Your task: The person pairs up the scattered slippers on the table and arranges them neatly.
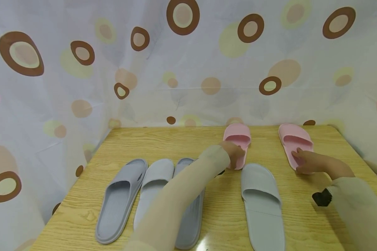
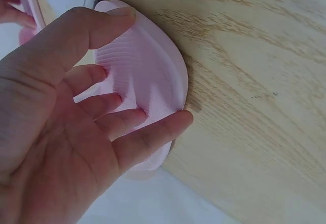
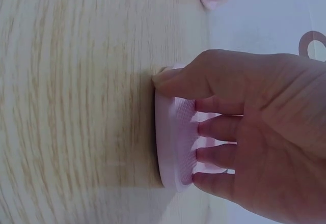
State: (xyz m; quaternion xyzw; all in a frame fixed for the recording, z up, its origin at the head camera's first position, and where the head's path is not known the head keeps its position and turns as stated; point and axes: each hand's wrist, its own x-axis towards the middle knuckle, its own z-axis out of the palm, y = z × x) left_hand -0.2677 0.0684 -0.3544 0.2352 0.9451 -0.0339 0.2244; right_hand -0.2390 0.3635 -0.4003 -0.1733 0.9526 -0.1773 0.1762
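Observation:
Two pink slippers lie at the back of the wooden table. On the heel part of the left pink slipper (image 1: 237, 130) rests my left hand (image 1: 233, 151). In the left wrist view its thumb (image 2: 114, 24) lies over one edge, and the loosely stretched fingers spread across the ribbed footbed. My right hand (image 1: 317, 162) is at the heel part of the right pink slipper (image 1: 293, 131). The right wrist view shows the thumb (image 3: 175, 83) against the slipper's rim and fairly straight fingertips touching the footbed. Both pink slippers have their toe ends toward the curtain.
Nearer stand a grey slipper (image 1: 113, 212), a pale slipper (image 1: 160, 169) beside it, and another grey slipper (image 1: 190, 223) partly under my left sleeve. Another pale slipper (image 1: 264, 216) lies between my arms. A dotted curtain (image 1: 188, 69) hangs behind the table (image 1: 163, 139).

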